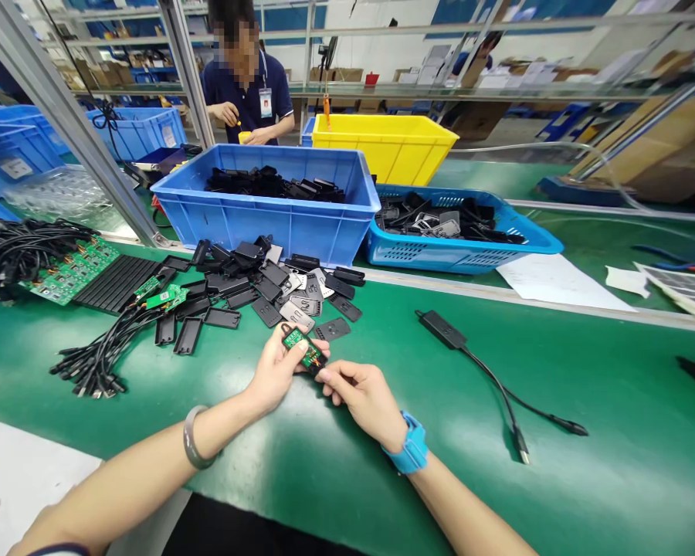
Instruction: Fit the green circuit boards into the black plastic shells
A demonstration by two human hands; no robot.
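Observation:
My left hand (278,367) grips a small black plastic case with a green circuit board (302,345) lying in it, the thumb resting on the board. At the board's near end, my right hand (362,394) pinches with thumb and forefinger where the wires leave the case; what sits between the fingertips is mostly hidden. Just beyond my hands lies a pile of black case halves (240,286) and grey cover plates (301,305). A closed black case with a cable (443,330) rests on the table to the right.
A blue bin (266,220), a blue basket (440,255) and a yellow bin (382,150) stand behind the pile. Wired boards (165,297) and bundled cables (89,359) lie left. A metal post (81,116) rises there. Across the bench a person (249,85) works.

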